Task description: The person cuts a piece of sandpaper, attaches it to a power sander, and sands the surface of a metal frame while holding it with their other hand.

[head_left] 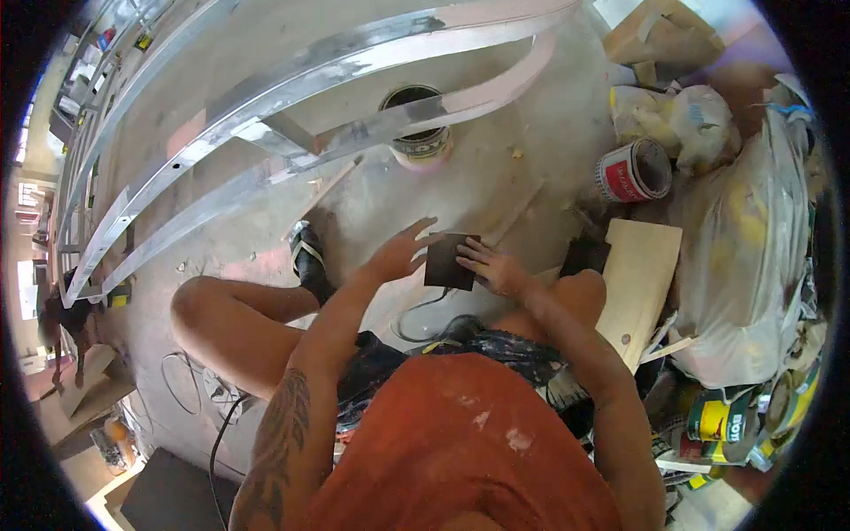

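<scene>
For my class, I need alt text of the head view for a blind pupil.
The right hand of a seated person overlaps the right edge of a dark sheet; the left hand is open beside it. Ahead is a curved metal frame; at right, a wooden board and plastic bag.

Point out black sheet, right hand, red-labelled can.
Black sheet (448, 265): head view, middle of its face.
Right hand (497, 269): head view, back of hand.
Red-labelled can (626, 179): head view, its label.
</scene>
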Motion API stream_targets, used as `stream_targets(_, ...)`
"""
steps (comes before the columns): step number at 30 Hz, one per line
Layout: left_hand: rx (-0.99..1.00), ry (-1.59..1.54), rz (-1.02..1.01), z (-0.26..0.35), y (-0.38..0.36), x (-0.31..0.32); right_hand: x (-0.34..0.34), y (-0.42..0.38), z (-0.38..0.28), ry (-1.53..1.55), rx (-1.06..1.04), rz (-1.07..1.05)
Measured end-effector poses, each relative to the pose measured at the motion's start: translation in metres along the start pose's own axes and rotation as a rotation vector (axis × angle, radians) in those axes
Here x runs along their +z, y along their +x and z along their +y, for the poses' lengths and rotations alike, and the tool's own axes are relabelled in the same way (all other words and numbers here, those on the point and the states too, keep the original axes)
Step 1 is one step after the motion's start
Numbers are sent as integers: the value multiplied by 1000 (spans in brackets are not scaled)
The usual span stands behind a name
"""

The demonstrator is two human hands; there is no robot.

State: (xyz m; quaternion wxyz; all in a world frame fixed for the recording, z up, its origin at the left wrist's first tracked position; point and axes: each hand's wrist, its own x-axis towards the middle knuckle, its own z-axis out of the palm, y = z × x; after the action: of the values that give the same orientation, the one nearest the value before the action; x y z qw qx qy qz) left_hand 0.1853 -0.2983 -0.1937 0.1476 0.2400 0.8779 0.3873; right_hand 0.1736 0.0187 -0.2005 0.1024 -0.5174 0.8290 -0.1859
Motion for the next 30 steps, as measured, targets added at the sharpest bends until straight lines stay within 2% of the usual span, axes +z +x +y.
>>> stream_targets(1,181,332,-7,6,-4,-7,-9,3,-9,-107,20,-14)
stream_targets(5,241,367,-148,16,-9,-8,-3,9,-15,-122,23,-61)
stream_targets(8,237,512,-55,11,6,9,3,17,2,-110,49,37)
stream_targets(11,135,335,-16,10,28,10,-1,20,13,-40,99,44)
stream_targets(14,179,352,-13,4,37,4,11,19,34,115,129,110)
stream_targets(17,201,332,-29,1,44,0,9,14,40,162,115,70)
stream_targets(19,212,322,-39,-2,45,-2,15,14,49,186,3,148)
stream_targets(28,234,283,-158,-9,46,-8,-5,8,46,61,-91,101)
stream_targets(30,251,407,-217,-9,47,-10,-12,9,42,93,-82,87)
